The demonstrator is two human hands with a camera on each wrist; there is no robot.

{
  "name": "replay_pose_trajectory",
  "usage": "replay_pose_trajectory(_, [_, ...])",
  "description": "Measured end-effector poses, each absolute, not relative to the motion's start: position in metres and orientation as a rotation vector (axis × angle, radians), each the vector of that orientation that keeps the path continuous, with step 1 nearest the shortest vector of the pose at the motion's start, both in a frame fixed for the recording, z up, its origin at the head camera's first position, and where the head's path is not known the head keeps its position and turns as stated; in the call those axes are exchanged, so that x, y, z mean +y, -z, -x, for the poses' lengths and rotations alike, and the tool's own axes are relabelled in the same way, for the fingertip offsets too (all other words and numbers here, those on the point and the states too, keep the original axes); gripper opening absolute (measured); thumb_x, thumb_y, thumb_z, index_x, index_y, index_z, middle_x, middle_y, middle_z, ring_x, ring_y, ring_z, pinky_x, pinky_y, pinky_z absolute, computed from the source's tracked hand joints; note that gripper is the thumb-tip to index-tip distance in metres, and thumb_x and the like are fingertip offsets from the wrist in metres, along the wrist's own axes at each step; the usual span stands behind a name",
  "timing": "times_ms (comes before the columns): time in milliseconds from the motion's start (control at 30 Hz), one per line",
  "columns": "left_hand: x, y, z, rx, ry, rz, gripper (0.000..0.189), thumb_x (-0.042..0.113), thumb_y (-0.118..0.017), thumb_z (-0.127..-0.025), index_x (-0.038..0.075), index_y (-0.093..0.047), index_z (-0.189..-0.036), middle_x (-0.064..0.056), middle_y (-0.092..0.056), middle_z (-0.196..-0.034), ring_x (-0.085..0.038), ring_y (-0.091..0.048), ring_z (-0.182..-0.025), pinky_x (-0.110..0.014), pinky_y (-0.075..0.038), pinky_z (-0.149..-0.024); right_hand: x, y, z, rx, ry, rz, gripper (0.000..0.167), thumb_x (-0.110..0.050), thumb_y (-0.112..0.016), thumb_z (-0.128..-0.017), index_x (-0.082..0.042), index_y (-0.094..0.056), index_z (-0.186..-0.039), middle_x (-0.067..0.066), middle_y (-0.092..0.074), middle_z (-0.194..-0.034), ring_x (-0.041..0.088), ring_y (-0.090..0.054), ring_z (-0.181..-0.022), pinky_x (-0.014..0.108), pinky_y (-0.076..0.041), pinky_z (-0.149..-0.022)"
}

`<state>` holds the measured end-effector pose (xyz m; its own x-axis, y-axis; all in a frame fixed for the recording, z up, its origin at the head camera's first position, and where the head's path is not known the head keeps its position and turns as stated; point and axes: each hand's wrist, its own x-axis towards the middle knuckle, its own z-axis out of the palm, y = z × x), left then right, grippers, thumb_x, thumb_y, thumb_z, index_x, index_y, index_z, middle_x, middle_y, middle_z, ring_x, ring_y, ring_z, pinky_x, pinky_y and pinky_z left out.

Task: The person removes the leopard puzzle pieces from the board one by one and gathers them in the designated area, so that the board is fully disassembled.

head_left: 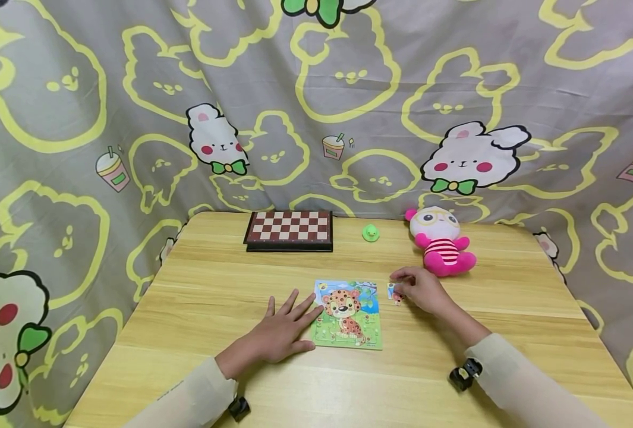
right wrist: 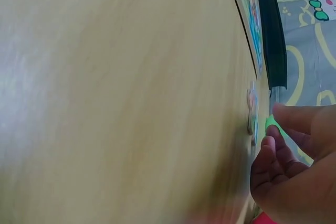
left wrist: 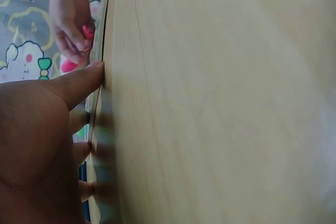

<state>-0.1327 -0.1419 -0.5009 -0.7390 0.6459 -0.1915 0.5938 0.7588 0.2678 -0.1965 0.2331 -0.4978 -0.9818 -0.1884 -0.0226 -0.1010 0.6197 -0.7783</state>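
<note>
A jigsaw puzzle with a spotted leopard cub lies flat on the table. My left hand rests at its left side, fingers spread, their tips on its edge. In the left wrist view, the thumb of that hand reaches toward the tabletop. Right of the puzzle, a small group of loose puzzle pieces lies on the wood, partly under my right hand. Bent fingers of the right hand hover beside a puzzle piece in the right wrist view, with a gap from the thumb and nothing visible between them.
A folded chessboard box lies at the back left of the wooden table. A small green duck stands to its right. Behind my right hand sits a pink and white plush toy. Patterned grey curtain hangs behind the table.
</note>
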Motion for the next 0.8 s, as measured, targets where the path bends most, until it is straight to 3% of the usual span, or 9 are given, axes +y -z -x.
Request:
replay_pose_trajectory(200, [-0.142,0.501,0.133,2.685,-0.28,-0.972,0.078,0.063,-0.046,-0.102,0.031,-0.018,-0.167,-0.001,-0.003,-0.175,-0.042,0.001,-0.158,-0.083,-0.007,-0.111,0.223,0.493,0.195,2.642,1.387,0.228,0.024,-0.001,-0.07,-0.096,0.001,-0.072,-0.119,0.011,-0.071,-0.088,0.02,-0.062,-0.067,0.026,-0.049,-0.053])
replay_pose_trajectory(567, [-0.141,0.494,0.131,2.669,-0.305,-0.986,0.077,0.06,-0.049,-0.103,0.028,-0.021,-0.167,-0.004,-0.007,-0.175,-0.046,-0.004,-0.157,-0.085,-0.008,-0.109,0.197,0.481,0.191,2.622,1.394,0.294,0.026,-0.003,-0.073,-0.094,-0.002,-0.073,-0.12,0.014,-0.071,-0.108,0.02,-0.062,-0.076,0.026,-0.051,-0.058])
replay_pose_trajectory(800, [-0.141,0.493,0.131,2.68,-0.268,-0.972,0.077,0.061,-0.048,-0.103,0.028,-0.021,-0.167,-0.003,-0.006,-0.175,-0.045,-0.003,-0.158,-0.083,-0.01,-0.11,0.182,0.481,0.189,2.652,1.353,0.358,0.025,-0.005,-0.073,-0.094,-0.003,-0.074,-0.12,0.01,-0.072,-0.115,0.021,-0.063,-0.096,0.033,-0.053,-0.079])
